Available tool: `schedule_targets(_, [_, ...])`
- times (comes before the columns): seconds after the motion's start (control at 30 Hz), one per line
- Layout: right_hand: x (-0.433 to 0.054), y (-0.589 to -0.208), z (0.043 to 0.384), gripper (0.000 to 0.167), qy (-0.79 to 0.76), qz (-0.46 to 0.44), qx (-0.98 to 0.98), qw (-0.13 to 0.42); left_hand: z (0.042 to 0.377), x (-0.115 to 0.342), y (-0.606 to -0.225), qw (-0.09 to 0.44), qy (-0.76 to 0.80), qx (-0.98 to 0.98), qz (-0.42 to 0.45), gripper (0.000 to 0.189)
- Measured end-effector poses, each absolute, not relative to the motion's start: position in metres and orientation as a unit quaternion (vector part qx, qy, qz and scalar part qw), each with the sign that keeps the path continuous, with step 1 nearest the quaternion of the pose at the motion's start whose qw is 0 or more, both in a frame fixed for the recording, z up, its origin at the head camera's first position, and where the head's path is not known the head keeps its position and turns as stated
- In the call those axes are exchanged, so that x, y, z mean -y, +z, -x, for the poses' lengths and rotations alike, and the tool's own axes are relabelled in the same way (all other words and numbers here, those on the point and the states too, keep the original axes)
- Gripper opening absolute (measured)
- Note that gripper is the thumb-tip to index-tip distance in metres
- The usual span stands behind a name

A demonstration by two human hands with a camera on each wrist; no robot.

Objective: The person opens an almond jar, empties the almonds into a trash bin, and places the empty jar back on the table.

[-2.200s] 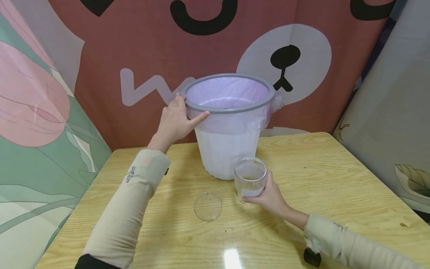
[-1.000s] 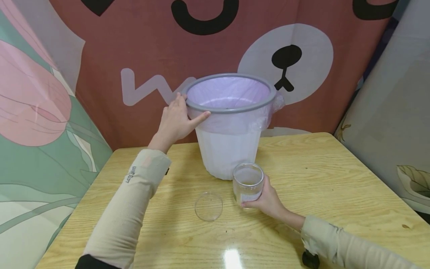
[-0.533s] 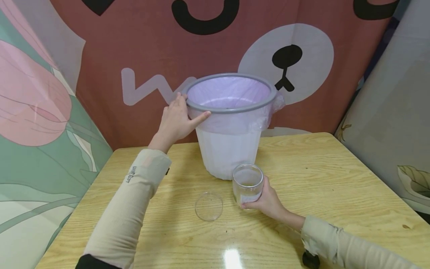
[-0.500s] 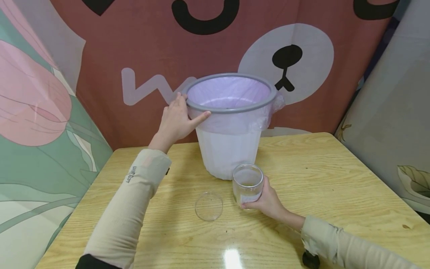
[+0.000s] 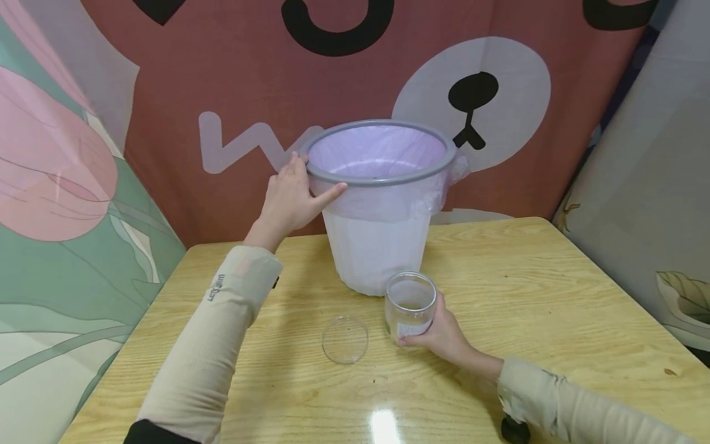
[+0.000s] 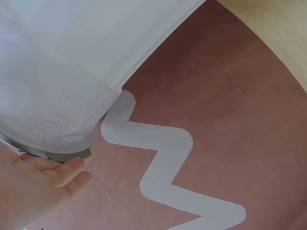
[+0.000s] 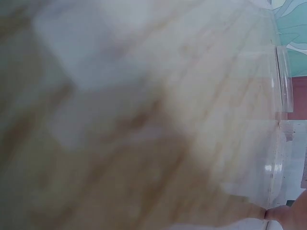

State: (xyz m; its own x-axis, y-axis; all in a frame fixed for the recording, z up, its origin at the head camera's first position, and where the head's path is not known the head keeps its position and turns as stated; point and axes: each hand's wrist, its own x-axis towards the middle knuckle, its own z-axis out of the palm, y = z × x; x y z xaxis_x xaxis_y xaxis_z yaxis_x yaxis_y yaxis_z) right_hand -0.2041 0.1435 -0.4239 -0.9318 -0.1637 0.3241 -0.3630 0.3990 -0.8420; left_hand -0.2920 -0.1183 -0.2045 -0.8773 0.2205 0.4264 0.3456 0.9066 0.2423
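Note:
A white waste bin (image 5: 374,253) with a grey rim ring and a thin purple liner stands upright at the table's back. My left hand (image 5: 288,197) holds its rim at the left, the thumb stretched along the front. In the left wrist view, the fingers of the left hand (image 6: 33,191) lie against the ring. In front of the bin, my right hand (image 5: 444,333) grips a clear glass jar (image 5: 407,311), upright and uncovered, with a pale label. Through its mouth the bottom looks yellowish. A clear round disc, like a lid (image 5: 344,340), lies left of the jar.
The light wooden table (image 5: 554,296) ends at the back against a red-brown printed cloth (image 5: 249,74). A patterned cloth (image 5: 72,185) hangs on the left and a grey one (image 5: 654,154) on the right. Liner plastic (image 5: 457,168) bunches out at the bin's right side.
The jar has come down and slightly nearer in the right hand since the earliest frame, with little movement in the last half second. Left hand, bin and disc have stayed put.

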Motion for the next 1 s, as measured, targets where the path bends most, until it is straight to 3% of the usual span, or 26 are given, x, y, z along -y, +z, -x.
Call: schedule_targets(1.0, [-0.1476,-0.428,0.2056,0.106,0.528,-0.179,0.826,0.08,0.2892,0.1198,-0.2053,0.2,-0.153,0.957,0.144,0.099])
